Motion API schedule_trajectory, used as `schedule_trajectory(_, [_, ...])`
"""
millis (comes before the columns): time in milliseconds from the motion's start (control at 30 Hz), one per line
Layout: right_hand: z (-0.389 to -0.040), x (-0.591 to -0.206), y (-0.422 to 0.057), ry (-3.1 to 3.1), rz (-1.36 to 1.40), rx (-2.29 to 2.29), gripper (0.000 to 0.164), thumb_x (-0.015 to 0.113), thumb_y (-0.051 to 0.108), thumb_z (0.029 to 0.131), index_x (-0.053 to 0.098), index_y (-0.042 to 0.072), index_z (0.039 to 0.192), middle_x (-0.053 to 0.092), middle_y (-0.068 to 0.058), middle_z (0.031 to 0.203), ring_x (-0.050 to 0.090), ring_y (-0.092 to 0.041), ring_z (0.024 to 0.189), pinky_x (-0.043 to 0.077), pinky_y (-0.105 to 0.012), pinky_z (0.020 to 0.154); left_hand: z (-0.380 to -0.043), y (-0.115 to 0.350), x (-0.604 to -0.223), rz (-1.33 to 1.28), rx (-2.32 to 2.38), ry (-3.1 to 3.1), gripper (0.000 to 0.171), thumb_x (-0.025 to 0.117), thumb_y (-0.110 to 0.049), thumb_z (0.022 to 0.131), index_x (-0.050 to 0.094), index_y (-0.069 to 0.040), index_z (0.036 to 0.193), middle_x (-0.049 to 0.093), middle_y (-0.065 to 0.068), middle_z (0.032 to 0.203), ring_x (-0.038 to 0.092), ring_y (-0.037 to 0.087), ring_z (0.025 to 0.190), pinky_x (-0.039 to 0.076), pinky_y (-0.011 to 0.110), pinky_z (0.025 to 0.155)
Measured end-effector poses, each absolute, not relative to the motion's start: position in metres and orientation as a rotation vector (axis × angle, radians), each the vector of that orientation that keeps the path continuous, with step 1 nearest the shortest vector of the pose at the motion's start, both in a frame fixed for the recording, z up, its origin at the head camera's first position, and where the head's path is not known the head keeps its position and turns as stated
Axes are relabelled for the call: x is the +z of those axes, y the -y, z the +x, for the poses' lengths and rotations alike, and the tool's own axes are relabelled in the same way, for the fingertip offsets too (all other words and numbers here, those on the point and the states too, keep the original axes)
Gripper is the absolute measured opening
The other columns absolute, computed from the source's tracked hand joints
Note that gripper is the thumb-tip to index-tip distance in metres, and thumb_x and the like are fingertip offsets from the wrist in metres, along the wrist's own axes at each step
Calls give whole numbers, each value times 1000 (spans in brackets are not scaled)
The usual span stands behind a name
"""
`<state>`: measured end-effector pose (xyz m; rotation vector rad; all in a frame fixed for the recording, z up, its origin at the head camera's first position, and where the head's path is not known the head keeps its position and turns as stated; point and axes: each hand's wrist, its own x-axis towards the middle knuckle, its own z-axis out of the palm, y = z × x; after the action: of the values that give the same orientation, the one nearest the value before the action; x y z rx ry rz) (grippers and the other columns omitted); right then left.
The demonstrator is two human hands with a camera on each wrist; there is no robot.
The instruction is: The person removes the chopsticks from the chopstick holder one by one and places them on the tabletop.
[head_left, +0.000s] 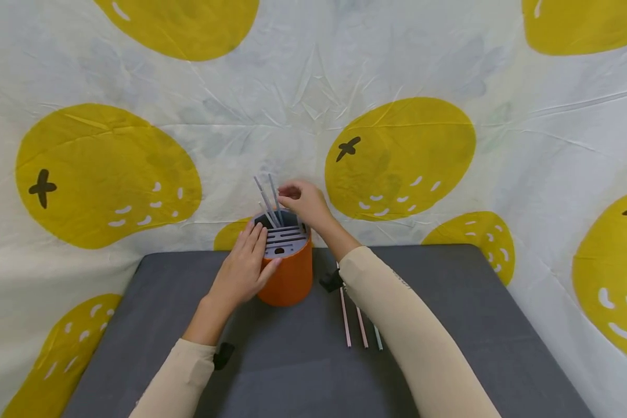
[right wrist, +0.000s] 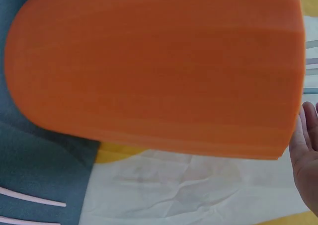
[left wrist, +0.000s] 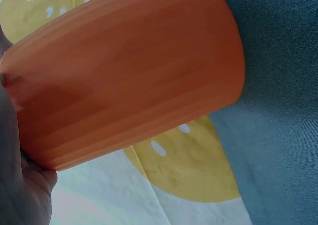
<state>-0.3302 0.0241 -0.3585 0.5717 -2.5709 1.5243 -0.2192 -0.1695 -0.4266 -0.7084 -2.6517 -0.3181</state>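
Orange holder [head_left: 287, 281] upright on dark table [head_left: 449, 313], sticks [head_left: 274, 196] leaning from its top. Left hand [head_left: 242, 264] rests straight-fingered at rim; right hand [head_left: 309, 205] beside sticks, pinch: can't tell. Risks: lopsided pressing tips holder; knuckle knocks sticks askew.

You had soft, even light overall, with dimmer wrist views.
In your head view, the pale cloth [head_left: 271, 75] looked bright, with light catching its creases, and soft shadows darkened the desk [head_left: 439, 302] beside the orange container [head_left: 287, 284] and near your sleeves [head_left: 418, 331]. Your wrist views were duller and softer: the container's wall showed little detail, your left hand [left wrist: 22, 180] fell in shade at the edge, and the cloth beside it washed out pale.
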Motion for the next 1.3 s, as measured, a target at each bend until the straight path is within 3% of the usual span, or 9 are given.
schedule_trajectory(333, [-332, -352, -9, 2650, 564, 1463, 26, 71, 17, 99, 71, 4, 123, 73, -12, 118, 69, -26, 111, 58, -37, 95, -219, 171, -426, -714, -304, 2642, 74, 53, -44, 106, 37, 10, 155, 34, 27, 163, 25, 42, 156, 24, 57, 127])
schedule_trajectory(600, [-334, -357, -5, 2636, 584, 1393, 17, 71, 16, 99, 72, 6, 113, 74, -10, 112, 69, -25, 106, 58, -38, 95, -219, 170, -424, -711, -307, 2661, 75, 53, -44, 107, 35, 9, 156, 33, 27, 164, 23, 41, 157, 22, 55, 128])
schedule_trajectory(933, [-330, -353, -11, 2534, 526, 1517, 13, 70, 16, 100, 71, 8, 110, 73, -9, 110, 71, -22, 102, 61, -32, 88, -218, 169, -424, -710, -311, 2663, 76, 53, -46, 106, 36, 9, 156, 33, 26, 164, 23, 41, 157, 21, 55, 128])
schedule_trajectory(1300, [-331, -327, -33, 2186, 588, 1869, 17, 69, 6, 99, 68, -7, 110, 70, -21, 106, 72, -33, 98, 63, -33, 85, -217, 169, -424, -697, -320, 2671, 76, 53, -46, 106, 35, 9, 156, 33, 26, 164, 23, 41, 157, 21, 55, 128])
